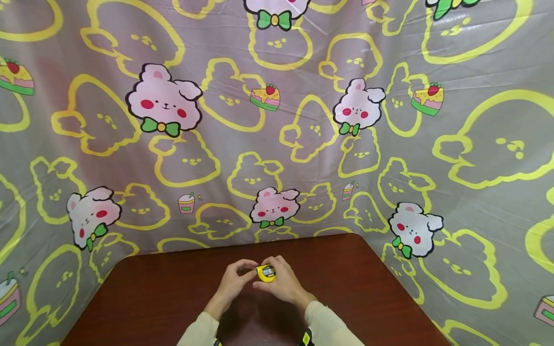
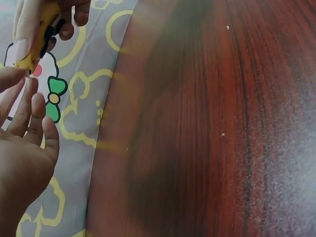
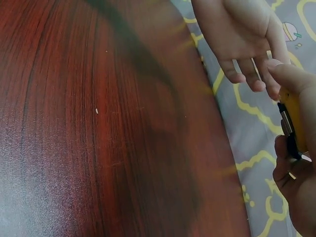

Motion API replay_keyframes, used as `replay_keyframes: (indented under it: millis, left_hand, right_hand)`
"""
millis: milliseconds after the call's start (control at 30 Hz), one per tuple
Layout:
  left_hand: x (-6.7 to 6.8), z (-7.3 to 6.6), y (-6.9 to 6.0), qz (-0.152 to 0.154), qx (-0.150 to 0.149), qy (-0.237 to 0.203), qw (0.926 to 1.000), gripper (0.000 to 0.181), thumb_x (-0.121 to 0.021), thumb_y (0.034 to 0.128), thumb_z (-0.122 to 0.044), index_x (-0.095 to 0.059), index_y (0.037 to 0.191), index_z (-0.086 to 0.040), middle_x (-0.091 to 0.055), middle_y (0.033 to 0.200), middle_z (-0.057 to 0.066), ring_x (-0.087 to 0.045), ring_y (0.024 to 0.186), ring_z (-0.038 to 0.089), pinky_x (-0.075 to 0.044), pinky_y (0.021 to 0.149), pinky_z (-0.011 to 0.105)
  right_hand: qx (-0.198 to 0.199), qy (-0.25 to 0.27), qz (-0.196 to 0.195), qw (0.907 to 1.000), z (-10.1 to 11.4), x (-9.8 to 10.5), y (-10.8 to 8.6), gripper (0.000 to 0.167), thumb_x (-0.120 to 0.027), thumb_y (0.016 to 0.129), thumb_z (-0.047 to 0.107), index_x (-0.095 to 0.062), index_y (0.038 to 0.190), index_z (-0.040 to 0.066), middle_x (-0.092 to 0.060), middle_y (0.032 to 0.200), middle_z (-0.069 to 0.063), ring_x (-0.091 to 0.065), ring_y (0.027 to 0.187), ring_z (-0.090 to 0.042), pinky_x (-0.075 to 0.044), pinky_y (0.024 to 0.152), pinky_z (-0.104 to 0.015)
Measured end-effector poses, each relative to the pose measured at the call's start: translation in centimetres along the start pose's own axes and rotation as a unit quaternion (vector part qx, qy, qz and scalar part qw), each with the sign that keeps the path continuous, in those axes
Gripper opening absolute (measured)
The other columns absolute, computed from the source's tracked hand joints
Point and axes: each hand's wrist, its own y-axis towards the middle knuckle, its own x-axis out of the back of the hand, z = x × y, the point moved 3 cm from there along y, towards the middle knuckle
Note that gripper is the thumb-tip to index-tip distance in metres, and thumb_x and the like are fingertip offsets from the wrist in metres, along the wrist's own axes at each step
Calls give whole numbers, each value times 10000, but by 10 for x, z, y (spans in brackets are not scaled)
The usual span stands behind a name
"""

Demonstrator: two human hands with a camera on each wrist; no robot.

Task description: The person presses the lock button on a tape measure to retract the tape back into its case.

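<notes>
A yellow tape measure point(image 1: 266, 273) with a grey-and-black label is held above the table in the head view. My right hand point(image 1: 283, 282) grips its case between thumb and fingers. From the other side, my left hand point(image 1: 233, 281) pinches the small end hook point(image 2: 28, 73) between thumb and index finger, right against the case. The other left fingers are spread loosely in the left wrist view. Along the case, a black clip point(image 3: 289, 131) shows in the right wrist view. Part of the case is hidden behind the right fingers.
A dark red wood-grain table point(image 1: 173, 293) lies beneath both hands. Grey curtains point(image 1: 298, 168) with yellow outlines and cartoon bunnies stand behind it and along its sides. Small pale specks point(image 3: 97, 111) dot the tabletop.
</notes>
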Motion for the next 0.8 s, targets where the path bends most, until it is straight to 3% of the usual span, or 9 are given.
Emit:
replay_keyframes:
  millis: [133,367,433,667,800]
  left_hand:
    - [1,7,2,-272,69,149,9995,193,-725,946,-1,-700,1136,19,-702,1031,124,-626,981,241,-476,852,342]
    - [7,-17,-6,-387,-93,130,9991,159,-730,929,23,-709,1080,-17,-694,1041,185,-630,953,246,-486,826,345]
    - [9,-17,-6,-390,-149,87,9991,157,-733,922,30,-711,1071,-16,-695,1028,177,-634,962,271,-490,836,361]
    - [17,9,5,-359,-79,56,9993,173,-758,917,3,-718,1082,-32,-707,1037,127,-642,987,263,-492,848,348]
    - [20,13,5,-242,-150,83,9996,176,-786,917,-69,-722,1079,-46,-710,1028,101,-646,960,224,-490,835,334]
  right_hand:
    - [-83,43,-77,9999,-3,0,-1,538,-887,801,446,-619,1183,179,-489,1050,35,-552,937,-162,-521,781,-304]
    - [-44,-225,-190,9996,-9,-8,-7,568,-885,804,470,-622,1204,164,-485,1050,37,-570,900,-142,-527,759,-294]
    - [-66,-269,-191,9994,-12,-11,-9,575,-891,799,465,-628,1205,155,-485,1041,35,-569,878,-136,-524,737,-298]
    - [-239,-497,-147,9984,-22,-24,-14,576,-897,793,453,-631,1203,147,-489,1028,39,-563,842,-133,-518,716,-310]
    - [-351,-629,-106,9973,-25,-31,-16,544,-900,785,464,-634,1161,176,-491,1011,44,-552,824,-130,-502,702,-322]
